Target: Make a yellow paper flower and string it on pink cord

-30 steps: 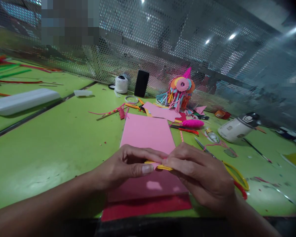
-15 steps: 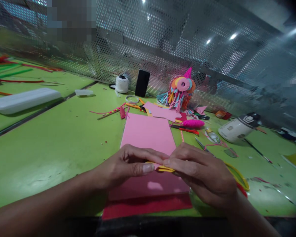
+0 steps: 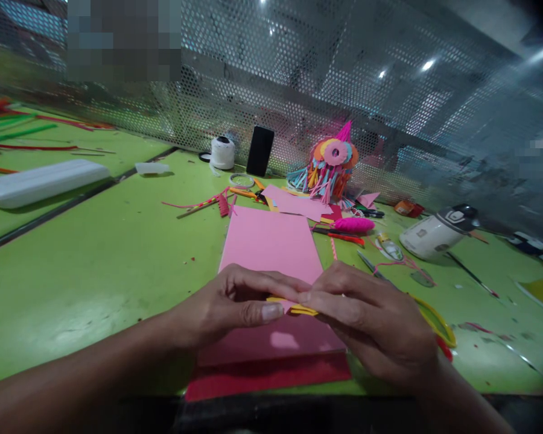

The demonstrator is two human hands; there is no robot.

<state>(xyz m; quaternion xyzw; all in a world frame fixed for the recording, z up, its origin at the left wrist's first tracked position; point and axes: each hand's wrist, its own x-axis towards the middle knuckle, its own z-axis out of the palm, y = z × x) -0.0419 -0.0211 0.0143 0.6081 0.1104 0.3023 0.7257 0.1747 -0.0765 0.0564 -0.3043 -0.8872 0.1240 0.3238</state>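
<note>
Between my two hands is a small folded piece of yellow and pink paper [image 3: 304, 310], held just above a pink sheet [image 3: 269, 241]. My left hand [image 3: 248, 301] pinches its left end, with the thumb in front and the fingers behind. On its right end, my right hand [image 3: 375, 319] is closed, the index finger pressed along the top edge. Most of the folded paper is hidden by my fingers. Under the pink sheet a red sheet [image 3: 271, 378] sticks out along the table's front edge.
Scissors with yellow and red handles [image 3: 434, 322] lie partly behind my right hand. Farther back are a magenta thread bundle [image 3: 353, 225], a tasselled paper ornament [image 3: 335, 154], a black phone [image 3: 260, 150], a white spool [image 3: 222, 154] and a tilted-looking bottle [image 3: 434, 232]. A white case [image 3: 49, 181] lies left.
Both hands keep nearly the same grip on the folded paper. The whole view has shifted very slightly; nothing on the table has visibly moved.
</note>
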